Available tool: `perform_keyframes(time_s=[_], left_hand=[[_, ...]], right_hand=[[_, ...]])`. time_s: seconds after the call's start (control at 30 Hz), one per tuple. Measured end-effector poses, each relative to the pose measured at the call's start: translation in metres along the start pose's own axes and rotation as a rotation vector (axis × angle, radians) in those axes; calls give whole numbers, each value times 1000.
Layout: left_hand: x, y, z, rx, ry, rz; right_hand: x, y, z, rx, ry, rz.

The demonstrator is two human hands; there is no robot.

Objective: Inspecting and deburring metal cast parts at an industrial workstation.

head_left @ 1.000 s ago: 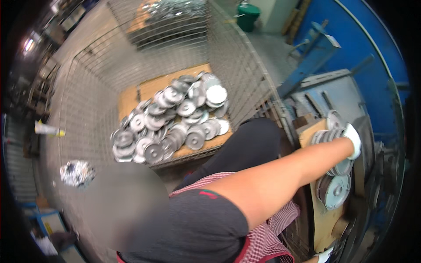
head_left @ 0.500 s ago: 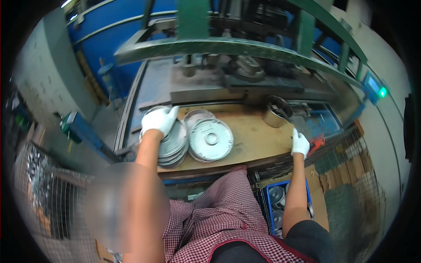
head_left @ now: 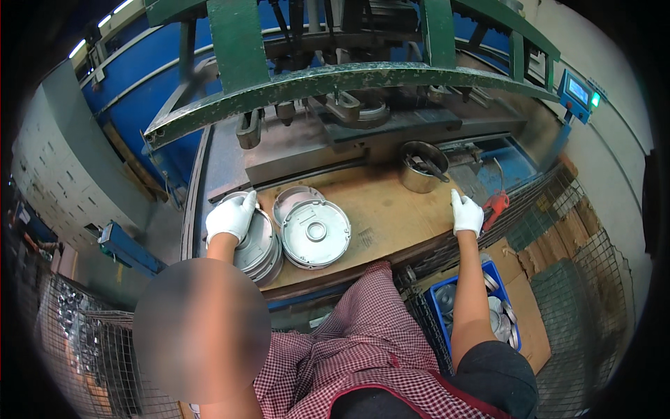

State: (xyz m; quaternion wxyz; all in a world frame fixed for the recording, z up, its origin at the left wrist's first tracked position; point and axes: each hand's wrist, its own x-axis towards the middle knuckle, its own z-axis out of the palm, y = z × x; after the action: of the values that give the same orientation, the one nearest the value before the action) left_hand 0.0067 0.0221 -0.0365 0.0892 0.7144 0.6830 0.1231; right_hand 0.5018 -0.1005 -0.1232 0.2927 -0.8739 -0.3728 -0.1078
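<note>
My left hand (head_left: 231,216), in a white glove, is at the back left edge of a stack of round metal discs (head_left: 259,246). Its thumb sticks up and the fingers are curled, their tips hidden. Beside this stack lies another pile, topped by a pale metal disc (head_left: 316,232) with a raised ring in its middle. My right hand (head_left: 466,214), also gloved, is closed at the right end of the tan board (head_left: 380,209), thumb upward. What either hand grips, if anything, I cannot make out.
Behind the board stands a machine with a green frame (head_left: 335,79). A metal pot (head_left: 420,171) holds dark pieces. A red-handled tool (head_left: 496,204) lies right of my right hand. A blue crate (head_left: 438,307) with metal parts sits below. A control screen (head_left: 578,91) is at right.
The whole view has shifted, so the discs and pot appear further left and more of the machine's right side shows. Both hands stay near the same spots, my right fingers now more plainly curled.
</note>
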Motion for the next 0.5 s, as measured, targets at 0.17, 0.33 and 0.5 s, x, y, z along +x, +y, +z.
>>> perform_keyframes(time_s=[0.17, 0.33, 0.5], left_hand=[[1, -1, 2, -8, 4, 20], [2, -2, 4, -2, -5, 8], [1, -1, 1, -10, -1, 32]], right_hand=[[2, 2, 2, -9, -16, -2], [2, 3, 3, -23, -15, 6], [3, 5, 6, -20, -14, -2]])
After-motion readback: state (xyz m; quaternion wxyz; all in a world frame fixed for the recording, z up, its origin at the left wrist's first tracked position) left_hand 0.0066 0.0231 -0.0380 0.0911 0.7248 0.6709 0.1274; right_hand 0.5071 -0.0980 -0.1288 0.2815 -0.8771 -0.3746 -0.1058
